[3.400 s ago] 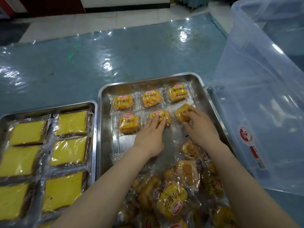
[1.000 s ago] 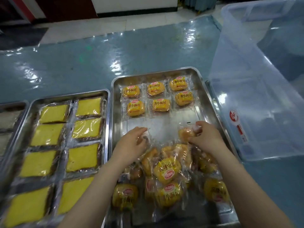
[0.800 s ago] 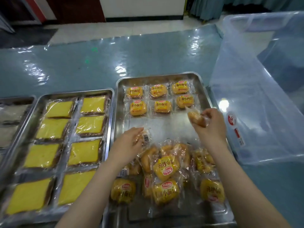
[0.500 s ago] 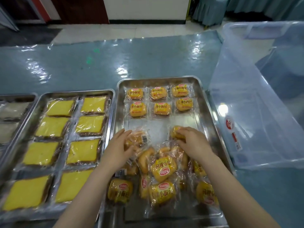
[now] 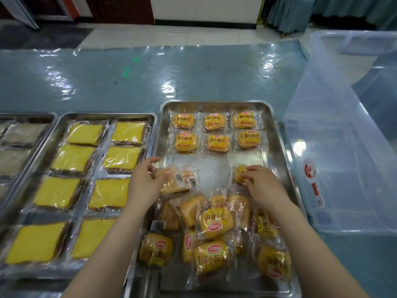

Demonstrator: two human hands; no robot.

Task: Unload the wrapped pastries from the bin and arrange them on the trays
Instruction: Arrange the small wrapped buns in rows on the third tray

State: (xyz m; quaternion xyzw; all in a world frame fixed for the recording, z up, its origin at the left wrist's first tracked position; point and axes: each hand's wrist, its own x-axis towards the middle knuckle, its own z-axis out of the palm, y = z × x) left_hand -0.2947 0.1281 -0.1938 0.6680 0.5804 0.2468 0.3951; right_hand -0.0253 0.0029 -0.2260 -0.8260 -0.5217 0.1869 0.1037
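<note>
On right tray (image 5: 279,134): left hand (image 5: 144,184) grips barcode-side pastry (image 5: 179,179) near left rim; right hand (image 5: 261,184) pinches bun (image 5: 239,173) near right rim; bare steel between; loose pile (image 5: 214,229) nearer; bin (image 5: 343,147) alongside.

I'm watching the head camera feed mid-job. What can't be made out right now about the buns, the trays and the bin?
- Bun under the right hand: mostly hidden by the fingers; label side unreadable.
- Bun in the left hand: motion-blurred; only its barcode side shows.
- Loose pile of buns: packets overlap, forearms cover some; count uncertain.
- Leftmost tray: cut off by the frame edge; contents dim.
- Clear bin: glare and the right edge hide its contents.
</note>
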